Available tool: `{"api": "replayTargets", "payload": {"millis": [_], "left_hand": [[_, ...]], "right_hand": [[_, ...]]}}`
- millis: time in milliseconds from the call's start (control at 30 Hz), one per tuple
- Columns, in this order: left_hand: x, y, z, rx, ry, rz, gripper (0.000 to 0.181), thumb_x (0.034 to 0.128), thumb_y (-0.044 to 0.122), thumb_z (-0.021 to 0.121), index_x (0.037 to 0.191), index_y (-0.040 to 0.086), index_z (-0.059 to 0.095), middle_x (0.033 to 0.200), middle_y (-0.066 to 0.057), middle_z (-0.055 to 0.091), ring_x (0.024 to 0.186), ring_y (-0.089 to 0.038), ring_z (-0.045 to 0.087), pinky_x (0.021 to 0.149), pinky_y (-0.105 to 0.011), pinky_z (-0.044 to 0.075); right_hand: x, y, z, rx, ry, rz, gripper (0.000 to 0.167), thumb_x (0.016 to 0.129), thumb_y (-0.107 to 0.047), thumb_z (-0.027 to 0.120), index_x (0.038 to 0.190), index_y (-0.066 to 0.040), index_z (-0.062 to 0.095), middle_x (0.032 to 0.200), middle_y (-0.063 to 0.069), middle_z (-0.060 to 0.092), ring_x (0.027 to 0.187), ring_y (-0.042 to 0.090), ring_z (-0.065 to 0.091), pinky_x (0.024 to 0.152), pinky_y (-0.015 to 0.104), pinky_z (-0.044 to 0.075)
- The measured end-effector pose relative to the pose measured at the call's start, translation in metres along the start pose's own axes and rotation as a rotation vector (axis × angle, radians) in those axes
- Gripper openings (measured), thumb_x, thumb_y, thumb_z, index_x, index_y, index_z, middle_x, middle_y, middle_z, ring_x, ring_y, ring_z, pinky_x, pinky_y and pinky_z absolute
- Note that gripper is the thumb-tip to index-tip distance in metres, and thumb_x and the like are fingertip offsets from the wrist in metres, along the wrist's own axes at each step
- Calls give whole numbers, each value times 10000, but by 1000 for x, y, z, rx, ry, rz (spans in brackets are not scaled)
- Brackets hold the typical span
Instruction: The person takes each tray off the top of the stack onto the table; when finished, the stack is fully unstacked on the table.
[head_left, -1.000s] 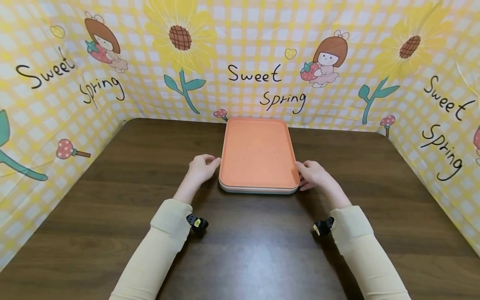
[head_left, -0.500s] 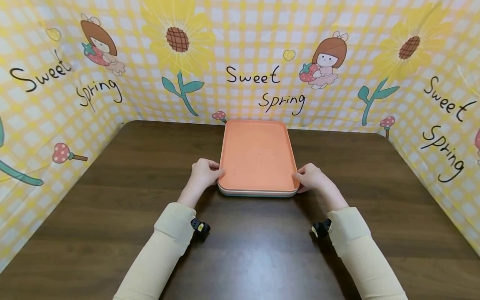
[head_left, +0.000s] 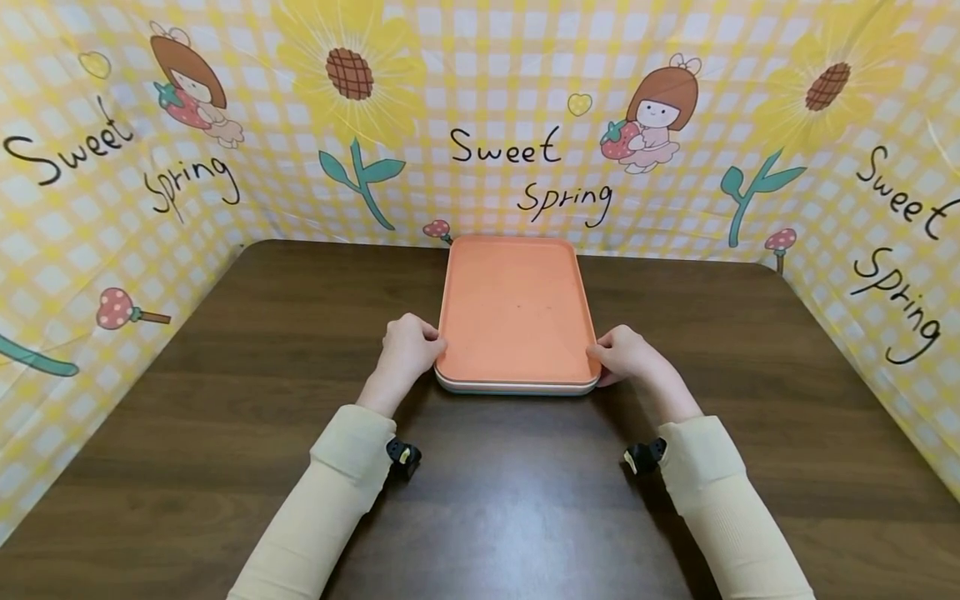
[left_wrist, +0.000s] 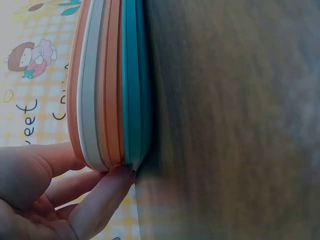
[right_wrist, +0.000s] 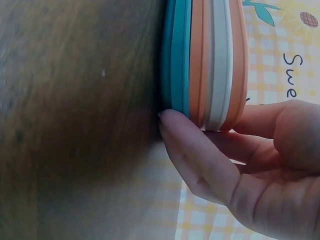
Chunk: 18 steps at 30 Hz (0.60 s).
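A stack of rectangular trays lies on the table, with an orange tray (head_left: 517,308) on top. The wrist views show its layers from the side: under the top one come a white tray (left_wrist: 90,85), another orange tray (left_wrist: 112,100) and a teal tray (right_wrist: 179,65) at the bottom. My left hand (head_left: 407,348) grips the stack's left edge near the front corner, thumb over the top rim and fingers against the side. On the opposite edge my right hand (head_left: 626,353) holds it the same way. In the right wrist view, a fingertip (right_wrist: 172,117) reaches down to the teal layer.
The dark wooden table (head_left: 495,500) runs back to a yellow checked cloth (head_left: 495,100) with printed flowers, which closes off the back and both sides. The stack's far edge is close to that cloth. Each wrist wears a small black camera (head_left: 405,458).
My hands have come slightly towards the near corners, and both thumbs have moved onto the top tray's rim. Over the last half second they have hardly moved; the stack stays in place.
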<state>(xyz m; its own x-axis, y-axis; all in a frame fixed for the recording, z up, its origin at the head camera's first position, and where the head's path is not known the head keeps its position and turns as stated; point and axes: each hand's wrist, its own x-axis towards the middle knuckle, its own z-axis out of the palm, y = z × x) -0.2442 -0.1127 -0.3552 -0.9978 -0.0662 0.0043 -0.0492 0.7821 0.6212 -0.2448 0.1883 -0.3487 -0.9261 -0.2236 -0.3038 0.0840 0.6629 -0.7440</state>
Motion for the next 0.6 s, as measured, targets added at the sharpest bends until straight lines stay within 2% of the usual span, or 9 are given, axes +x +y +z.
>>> {"api": "replayTargets", "payload": {"millis": [100, 167, 233, 300, 400, 500, 600], "left_hand": [[-1, 3, 0, 33, 13, 41, 188, 775, 96, 586, 652, 76, 727, 680, -61, 664, 644, -234, 551, 575, -329, 454], [-1, 5, 0, 59, 27, 80, 283, 759, 63, 557, 483, 101, 605, 511, 0, 521, 535, -182, 446, 487, -274, 357], [-1, 6, 1, 83, 33, 115, 369, 747, 37, 529, 398, 127, 453, 436, 39, 363, 475, -155, 349, 446, -247, 271], [-1, 7, 1, 100, 42, 135, 410, 747, 28, 521, 380, 157, 396, 419, 64, 312, 453, -138, 316, 429, -233, 242], [-1, 9, 2, 124, 46, 136, 426, 757, 25, 521, 374, 156, 391, 417, 59, 315, 451, -140, 320, 427, -232, 246], [-1, 12, 1, 163, 58, 143, 430, 783, 23, 523, 381, 142, 428, 427, 39, 365, 463, -155, 370, 442, -247, 295], [0, 17, 0, 193, 100, 183, 424, 806, 10, 531, 414, 131, 422, 453, 22, 377, 482, -165, 397, 474, -281, 358]], "right_hand": [[0, 0, 0, -6, 11, 8, 278, 925, -66, 436, 799, 105, 616, 671, 50, 621, 555, 64, 606, 612, 287, 575], [0, 1, 1, -6, 25, 17, 277, 925, -71, 439, 813, 102, 623, 696, 60, 630, 561, 64, 607, 614, 284, 574], [-1, 1, 1, -13, 33, 19, 283, 929, -81, 439, 815, 102, 623, 721, 72, 636, 567, 62, 609, 614, 281, 574], [-1, 2, 1, -14, 40, 23, 288, 936, -90, 442, 826, 105, 623, 737, 80, 638, 569, 60, 611, 619, 281, 574], [0, 3, 2, -13, 45, 27, 291, 948, -105, 452, 840, 106, 621, 722, 68, 623, 564, 59, 607, 620, 279, 574], [1, 4, 2, 3, 42, 33, 289, 951, -112, 456, 848, 105, 617, 689, 43, 600, 558, 60, 604, 621, 280, 574], [2, 5, 1, 17, 46, 30, 290, 951, -115, 458, 872, 116, 615, 681, 41, 594, 556, 62, 606, 623, 288, 576]]}}
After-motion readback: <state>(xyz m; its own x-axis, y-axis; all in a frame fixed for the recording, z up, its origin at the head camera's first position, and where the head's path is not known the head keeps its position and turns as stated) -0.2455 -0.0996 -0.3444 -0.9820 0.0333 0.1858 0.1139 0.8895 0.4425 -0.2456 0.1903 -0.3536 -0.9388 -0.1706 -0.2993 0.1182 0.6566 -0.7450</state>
